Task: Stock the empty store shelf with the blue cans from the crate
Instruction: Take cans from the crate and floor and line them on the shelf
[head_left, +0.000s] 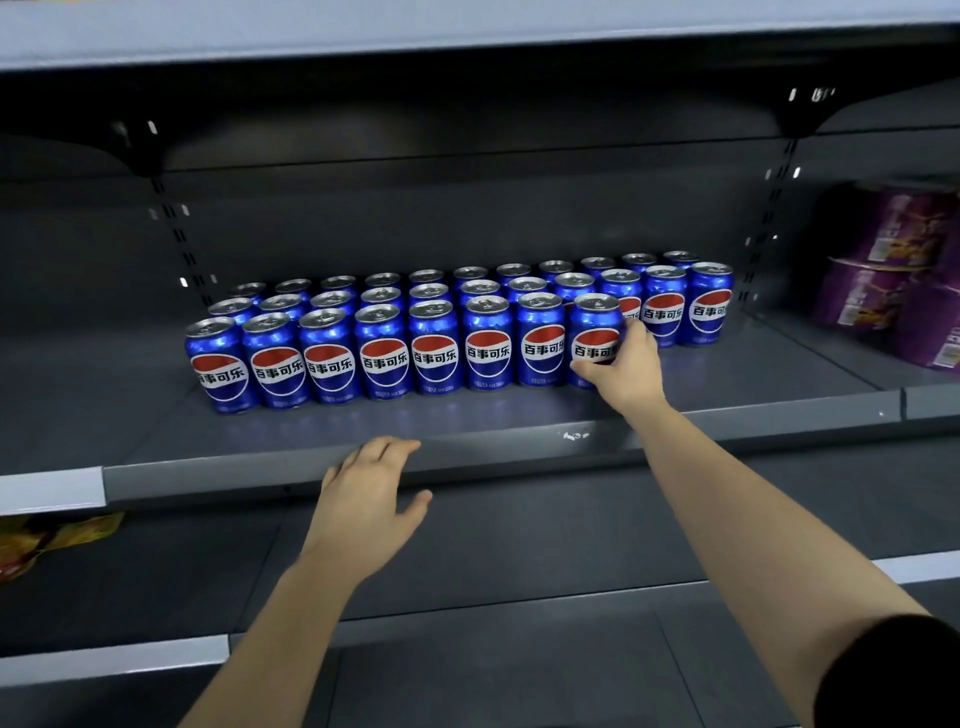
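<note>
Several blue cans with red, white and blue logos stand in three rows on the grey store shelf. My right hand grips the blue can at the right end of the front row, fingers curled round its lower half. That can stands upright on the shelf, next to its neighbour. My left hand rests with relaxed fingers on the shelf's front lip, holding nothing. The crate is out of view.
Purple packs are stacked on the neighbouring shelf section at the right. A yellow and red packet lies on the lower shelf at the left. Bare shelf lies in front of the cans and right of the front row. Another shelf hangs overhead.
</note>
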